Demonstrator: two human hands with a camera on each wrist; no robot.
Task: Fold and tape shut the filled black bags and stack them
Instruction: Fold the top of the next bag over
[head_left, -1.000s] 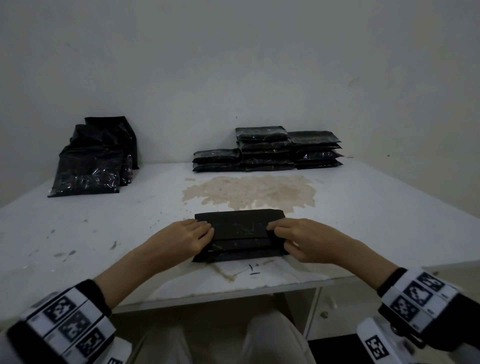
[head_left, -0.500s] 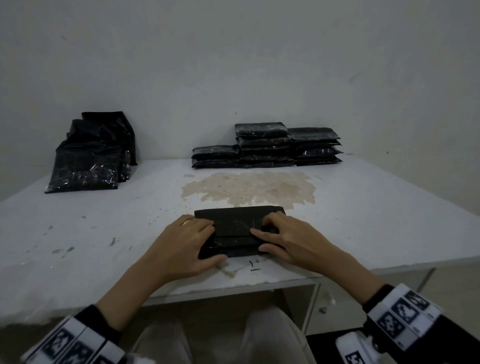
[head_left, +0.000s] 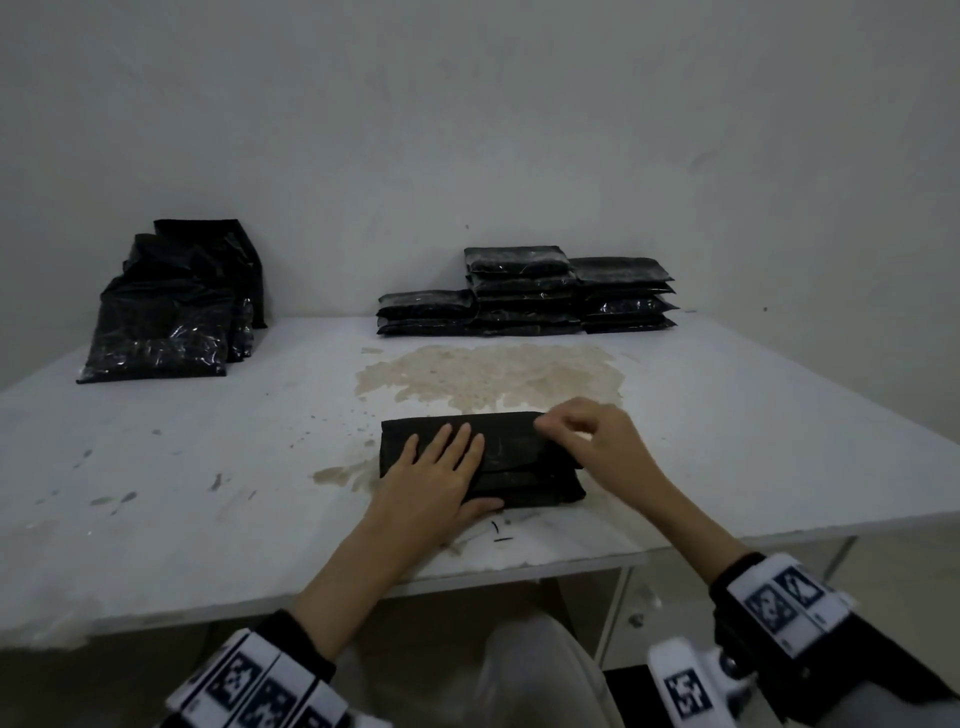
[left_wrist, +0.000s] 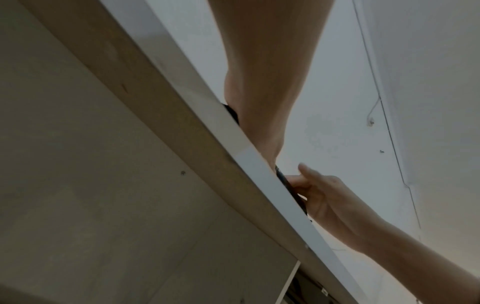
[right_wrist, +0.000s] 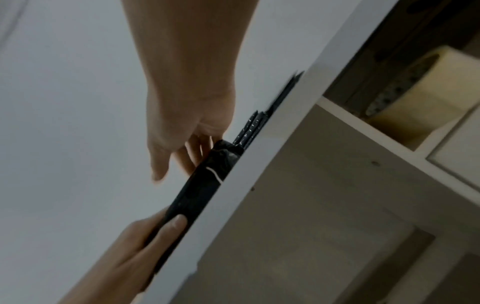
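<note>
On the table (head_left: 727, 441), near edge, centre: one folded black bag (head_left: 519, 467) lies flat, its long side running left to right, just beyond two small dark marks on the tabletop.

Your left hand (head_left: 441, 478): laid flat on the left half of the folded black bag, fingers straight and slightly spread, thumb along the bag's near edge; it presses, it does not grip.

Your right hand (head_left: 597, 441): at the bag's far right corner, fingers curled, fingertips pinching the bag's top fold there; the right wrist view shows those fingers (right_wrist: 192, 152) against the end of the bag (right_wrist: 205, 176).

Finished stacks (head_left: 524, 293): three piles of flat black packets side by side at the far edge against the wall; the left pile is the lowest, the middle pile the tallest. The packets per pile are too dim to count surely.

Unfolded bags (head_left: 171, 312): one heap at the far left, leaning on the wall; at least three bags overlap, exact number unclear.

Stain (head_left: 488, 379): one large tan patch on the tabletop between the folded black bag and the finished stacks.

Tape roll (right_wrist: 415, 92): one pale roll on a shelf below the tabletop, seen only from the right wrist.

Wrist bands: one on each of your forearms, two in all, with black-and-white square markers.
</note>
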